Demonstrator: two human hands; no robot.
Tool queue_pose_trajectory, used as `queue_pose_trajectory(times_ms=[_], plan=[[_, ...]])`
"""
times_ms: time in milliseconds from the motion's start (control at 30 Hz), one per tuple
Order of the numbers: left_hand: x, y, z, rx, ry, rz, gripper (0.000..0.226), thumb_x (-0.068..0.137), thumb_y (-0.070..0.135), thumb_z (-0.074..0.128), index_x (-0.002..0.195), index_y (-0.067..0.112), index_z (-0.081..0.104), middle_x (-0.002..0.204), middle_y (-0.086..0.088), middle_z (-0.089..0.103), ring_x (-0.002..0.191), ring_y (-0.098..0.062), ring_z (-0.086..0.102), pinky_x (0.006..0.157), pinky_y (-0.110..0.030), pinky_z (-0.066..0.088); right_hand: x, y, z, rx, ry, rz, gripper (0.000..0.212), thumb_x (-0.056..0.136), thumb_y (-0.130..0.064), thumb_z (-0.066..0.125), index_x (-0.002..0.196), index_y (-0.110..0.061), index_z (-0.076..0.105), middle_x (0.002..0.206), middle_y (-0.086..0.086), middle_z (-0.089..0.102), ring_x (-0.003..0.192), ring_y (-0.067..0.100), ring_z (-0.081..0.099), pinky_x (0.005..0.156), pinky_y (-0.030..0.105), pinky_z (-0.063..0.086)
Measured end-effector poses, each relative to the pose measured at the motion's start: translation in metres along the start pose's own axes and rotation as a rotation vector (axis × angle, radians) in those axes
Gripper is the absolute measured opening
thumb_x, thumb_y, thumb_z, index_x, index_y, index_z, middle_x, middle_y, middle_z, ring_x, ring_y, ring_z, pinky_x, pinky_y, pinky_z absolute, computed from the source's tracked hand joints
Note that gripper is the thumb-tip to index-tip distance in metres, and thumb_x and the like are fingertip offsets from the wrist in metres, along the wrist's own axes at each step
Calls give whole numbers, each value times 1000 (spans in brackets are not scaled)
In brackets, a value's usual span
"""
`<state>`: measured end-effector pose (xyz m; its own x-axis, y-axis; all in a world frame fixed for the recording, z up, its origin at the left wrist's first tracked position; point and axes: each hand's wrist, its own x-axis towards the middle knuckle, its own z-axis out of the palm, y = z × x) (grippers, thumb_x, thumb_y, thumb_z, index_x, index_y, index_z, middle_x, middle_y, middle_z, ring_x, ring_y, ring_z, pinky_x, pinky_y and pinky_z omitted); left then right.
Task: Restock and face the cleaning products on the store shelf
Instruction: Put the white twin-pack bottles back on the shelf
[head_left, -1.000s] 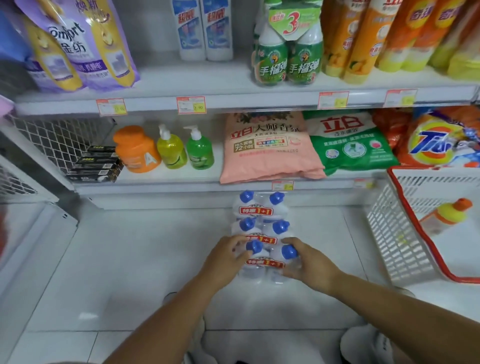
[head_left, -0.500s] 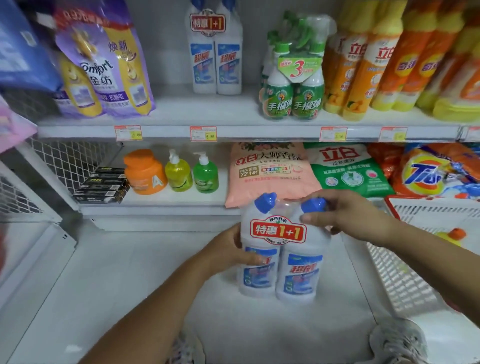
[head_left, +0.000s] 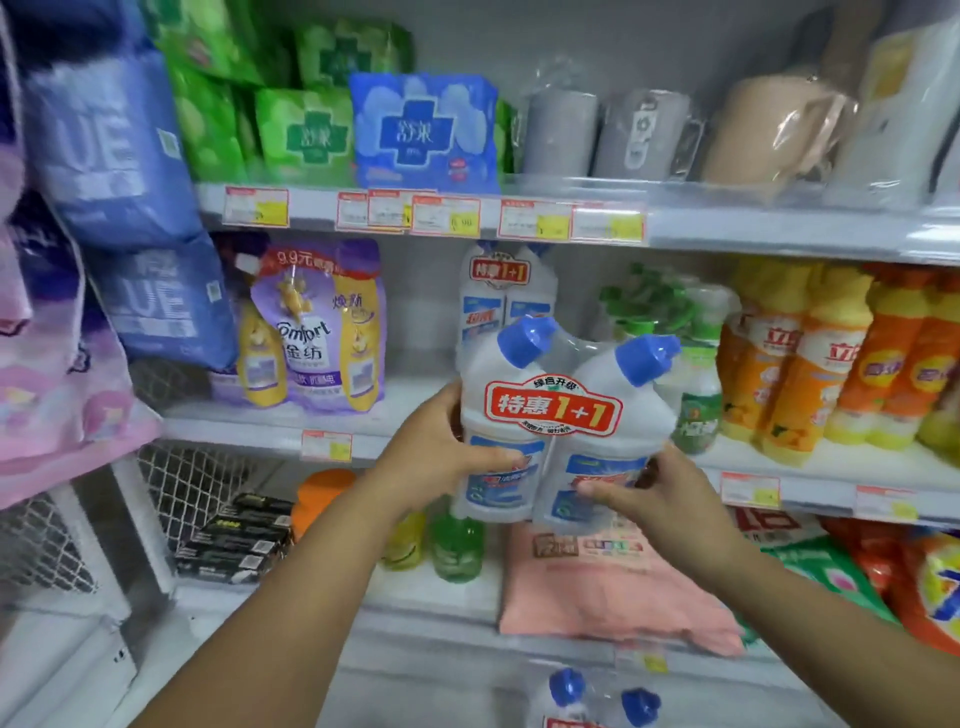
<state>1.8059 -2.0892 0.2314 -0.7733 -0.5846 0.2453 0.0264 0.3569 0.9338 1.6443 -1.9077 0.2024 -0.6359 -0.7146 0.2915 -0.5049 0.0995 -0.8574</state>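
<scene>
I hold a shrink-wrapped twin pack of white cleaner bottles (head_left: 558, 410) with blue caps and a red "1+1" label, upright in front of the middle shelf (head_left: 270, 415). My left hand (head_left: 441, 457) grips its left side. My right hand (head_left: 649, 493) grips its lower right side. A matching twin pack (head_left: 506, 291) stands on that shelf right behind it. Another twin pack (head_left: 597, 696) lies on the floor at the bottom edge of the view.
Purple Comfort pouches (head_left: 317, 322) stand left of the shelf gap; green spray bottles (head_left: 696, 395) and orange-yellow bottles (head_left: 800, 358) stand to the right. Below are soap pumps (head_left: 457, 551), a pink bag (head_left: 613, 587) and black boxes (head_left: 234, 540). Blue packs (head_left: 114, 156) hang at left.
Both hands have lifted the twin pack from near the floor up to the middle shelf level. My right hand has shifted from the cap to the pack's lower right side.
</scene>
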Motion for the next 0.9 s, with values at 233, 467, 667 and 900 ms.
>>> queue_pose_trajectory(times_ms=[233,467,667,900], plan=[[70,-41,-47,393,265,156,75,67,48,84,132,27,51,130,12,56,118,-6,52,96,-27,41,106,-22,33,-79,126,-174,43,69,-18,89,105,-21,66,88,-22,71,82,-13,64,68,4,45],[93,-141,-44,922,173,70,113,59,87,8,150,26,34,160,6,29,151,-16,12,122,-38,-3,163,-1,55,17,45,-45,38,76,-12,83,108,-15,64,88,-6,75,71,-5,68,54,8,46],[95,-168,-39,904,308,246,74,78,74,37,130,24,57,132,5,58,130,-22,47,116,-32,-2,196,4,65,68,64,83,46,79,-21,82,113,-17,51,103,0,73,89,16,73,76,35,58],[97,-175,-38,870,352,313,67,81,71,42,128,26,58,130,8,57,128,-18,47,118,-35,3,188,26,86,-17,137,-14,82,75,-11,84,137,-27,32,101,-22,63,86,-8,62,75,19,49]])
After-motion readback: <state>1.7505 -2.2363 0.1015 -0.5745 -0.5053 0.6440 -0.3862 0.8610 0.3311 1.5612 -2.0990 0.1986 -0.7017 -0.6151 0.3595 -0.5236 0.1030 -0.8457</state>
